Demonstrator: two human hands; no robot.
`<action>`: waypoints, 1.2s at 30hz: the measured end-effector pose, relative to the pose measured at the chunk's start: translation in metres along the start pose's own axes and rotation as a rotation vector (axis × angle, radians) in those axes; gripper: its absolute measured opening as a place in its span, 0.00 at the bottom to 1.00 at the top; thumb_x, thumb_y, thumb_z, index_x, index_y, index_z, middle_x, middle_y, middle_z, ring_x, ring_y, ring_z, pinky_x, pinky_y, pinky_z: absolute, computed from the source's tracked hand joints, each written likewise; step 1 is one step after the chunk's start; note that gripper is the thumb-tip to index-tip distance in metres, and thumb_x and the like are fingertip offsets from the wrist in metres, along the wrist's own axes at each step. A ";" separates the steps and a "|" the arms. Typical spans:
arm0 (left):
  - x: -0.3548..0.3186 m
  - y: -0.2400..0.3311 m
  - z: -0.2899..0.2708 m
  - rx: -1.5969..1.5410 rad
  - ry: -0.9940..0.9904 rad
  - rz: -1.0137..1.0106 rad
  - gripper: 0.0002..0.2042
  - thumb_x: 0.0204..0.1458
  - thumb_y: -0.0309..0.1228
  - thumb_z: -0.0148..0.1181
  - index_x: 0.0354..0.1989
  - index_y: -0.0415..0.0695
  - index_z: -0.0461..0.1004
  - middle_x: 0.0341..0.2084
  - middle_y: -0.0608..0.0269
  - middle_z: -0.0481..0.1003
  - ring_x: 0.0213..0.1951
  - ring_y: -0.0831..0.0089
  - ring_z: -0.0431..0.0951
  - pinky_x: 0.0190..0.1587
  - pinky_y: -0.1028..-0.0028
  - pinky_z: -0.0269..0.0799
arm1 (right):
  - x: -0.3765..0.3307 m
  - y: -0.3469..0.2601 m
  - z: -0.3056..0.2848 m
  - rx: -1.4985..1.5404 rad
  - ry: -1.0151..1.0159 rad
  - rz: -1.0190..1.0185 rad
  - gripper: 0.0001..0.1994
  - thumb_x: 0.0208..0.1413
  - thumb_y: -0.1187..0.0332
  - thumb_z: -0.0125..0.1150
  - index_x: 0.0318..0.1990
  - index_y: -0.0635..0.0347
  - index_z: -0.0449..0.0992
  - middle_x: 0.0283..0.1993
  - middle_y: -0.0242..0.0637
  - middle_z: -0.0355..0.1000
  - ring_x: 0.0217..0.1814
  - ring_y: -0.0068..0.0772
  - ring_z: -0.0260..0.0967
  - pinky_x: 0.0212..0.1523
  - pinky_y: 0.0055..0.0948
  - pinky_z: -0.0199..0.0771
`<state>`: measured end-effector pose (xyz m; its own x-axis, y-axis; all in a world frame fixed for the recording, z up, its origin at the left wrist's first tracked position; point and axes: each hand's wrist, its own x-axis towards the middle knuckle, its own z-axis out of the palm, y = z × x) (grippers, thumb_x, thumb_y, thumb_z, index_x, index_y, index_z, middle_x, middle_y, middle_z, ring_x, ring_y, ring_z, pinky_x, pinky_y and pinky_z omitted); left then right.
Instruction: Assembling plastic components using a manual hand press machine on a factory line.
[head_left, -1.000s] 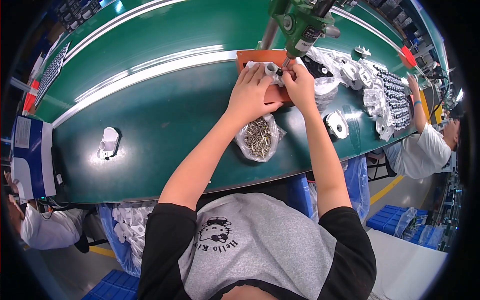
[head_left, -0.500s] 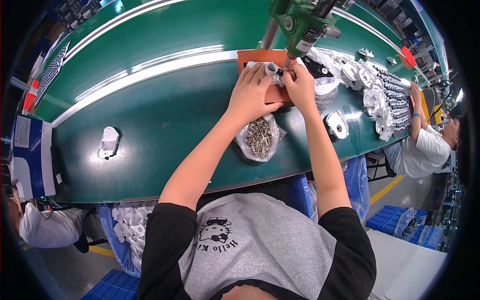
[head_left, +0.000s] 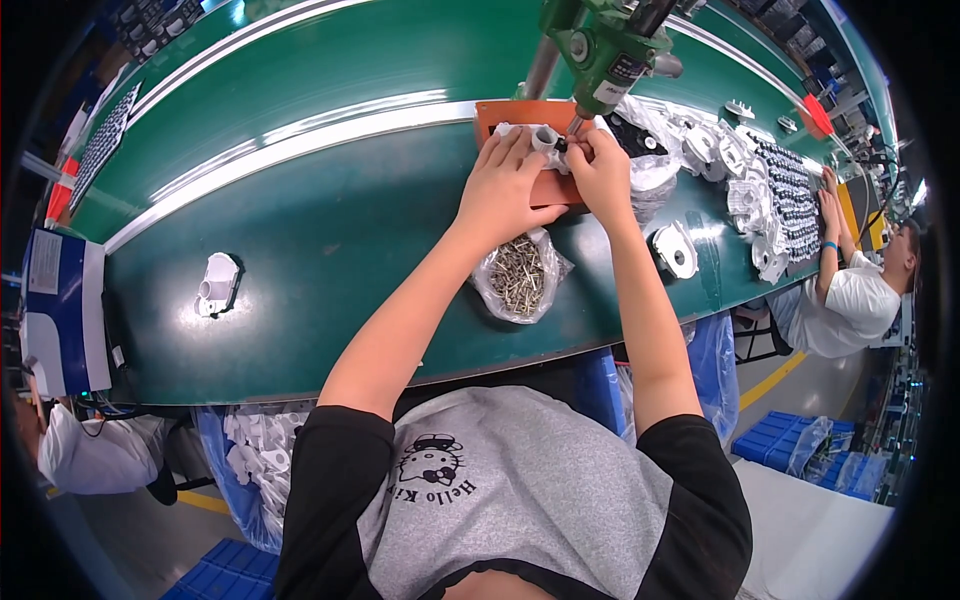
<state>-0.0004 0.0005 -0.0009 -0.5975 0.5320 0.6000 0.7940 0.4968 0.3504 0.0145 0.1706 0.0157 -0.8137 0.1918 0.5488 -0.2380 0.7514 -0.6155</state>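
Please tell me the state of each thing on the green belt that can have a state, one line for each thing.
white plastic part: lying on the orange mat, held by both hands.
left hand: pressed flat on the part.
right hand: pinching at the part under the tool tip.
green screwdriver: hanging, tip down.
bag of screws: open.
spare white part: lying alone, untouched.

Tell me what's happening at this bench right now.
A person at a green conveyor belt presses a white plastic part onto an orange mat. The left hand steadies the part; the right hand works at its edge, right under a hanging green power screwdriver. An open bag of screws lies near the wrists. Another white part sits alone on the belt to the left.
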 end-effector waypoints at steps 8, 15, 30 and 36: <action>0.000 0.001 0.000 0.008 -0.022 -0.020 0.31 0.38 0.49 0.66 0.48 0.43 0.69 0.57 0.47 0.63 0.61 0.56 0.60 0.66 0.58 0.48 | 0.003 0.009 -0.006 0.234 -0.025 0.233 0.06 0.51 0.74 0.54 0.33 0.69 0.74 0.26 0.32 0.70 0.26 0.19 0.61 0.30 0.22 0.65; 0.000 0.001 -0.002 -0.004 -0.013 -0.015 0.33 0.38 0.49 0.66 0.51 0.42 0.68 0.57 0.44 0.62 0.61 0.53 0.60 0.66 0.58 0.48 | 0.026 0.022 -0.031 0.698 0.192 0.383 0.13 0.58 0.68 0.46 0.37 0.67 0.75 0.28 0.29 0.68 0.29 0.19 0.62 0.32 0.17 0.62; -0.001 -0.002 0.000 -0.051 -0.032 -0.043 0.33 0.38 0.49 0.66 0.52 0.44 0.69 0.58 0.46 0.61 0.62 0.54 0.58 0.66 0.57 0.48 | 0.223 -0.012 -0.098 1.025 -0.039 0.262 0.14 0.53 0.59 0.57 0.37 0.63 0.72 0.27 0.36 0.72 0.27 0.27 0.71 0.27 0.28 0.76; -0.001 -0.003 -0.002 -0.067 0.006 -0.035 0.30 0.36 0.48 0.68 0.47 0.44 0.71 0.56 0.46 0.63 0.60 0.54 0.60 0.65 0.57 0.51 | 0.251 -0.060 -0.102 0.949 0.060 0.184 0.13 0.54 0.60 0.56 0.36 0.63 0.72 0.27 0.37 0.72 0.27 0.27 0.71 0.26 0.28 0.75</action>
<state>-0.0023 -0.0023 -0.0011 -0.6245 0.5112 0.5905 0.7786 0.4676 0.4185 -0.1211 0.2375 0.2481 -0.8588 0.3068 0.4102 -0.4603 -0.1108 -0.8808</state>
